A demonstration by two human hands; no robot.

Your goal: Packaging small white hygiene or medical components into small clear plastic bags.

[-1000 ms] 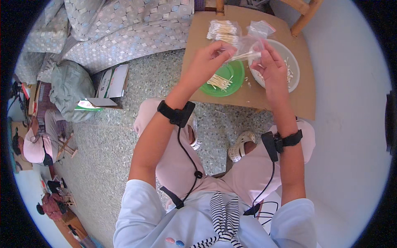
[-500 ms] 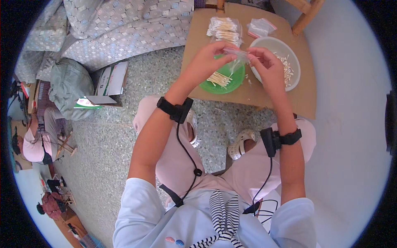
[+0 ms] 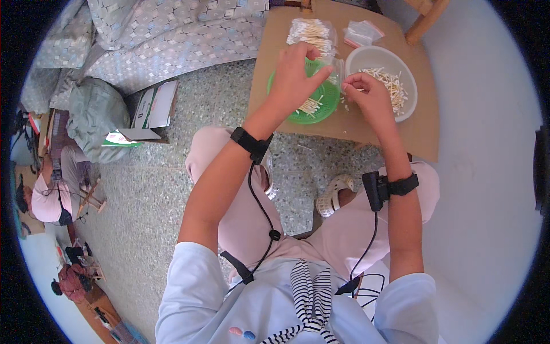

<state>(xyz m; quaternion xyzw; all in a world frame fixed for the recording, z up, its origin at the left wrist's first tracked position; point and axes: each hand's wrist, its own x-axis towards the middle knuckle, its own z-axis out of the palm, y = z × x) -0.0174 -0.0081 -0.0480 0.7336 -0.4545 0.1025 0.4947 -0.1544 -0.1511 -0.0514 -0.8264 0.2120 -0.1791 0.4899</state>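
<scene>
My right hand [image 3: 371, 98] is closed in a pinch on the edge of a small clear plastic bag [image 3: 340, 70]. The bag hangs over the right side of a round green basket [image 3: 327, 112]. My left hand [image 3: 293, 81] is over the basket's left part, thumb and forefinger spread apart, with nothing visible between them. Some cotton swabs [image 3: 310, 107] lie in the basket, partly hidden by my left hand. Right beside my right hand, a white bowl [image 3: 414, 94] holds many loose cotton swabs [image 3: 391, 85].
Bagged cotton swabs [image 3: 312, 30] lie at the back of the cardboard-topped table [image 3: 378, 135]. Right of them are flat clear bags [image 3: 363, 33]. A wooden chair leg [image 3: 422, 26] stands by the wall. On the left are an open carton [image 3: 154, 109], a grey-green bag [image 3: 97, 112] and a seated person [image 3: 48, 198].
My left hand has let go of the plastic bag and moved up and left, its fingers spreading. My right hand keeps its pinch on the bag, slightly lower.
</scene>
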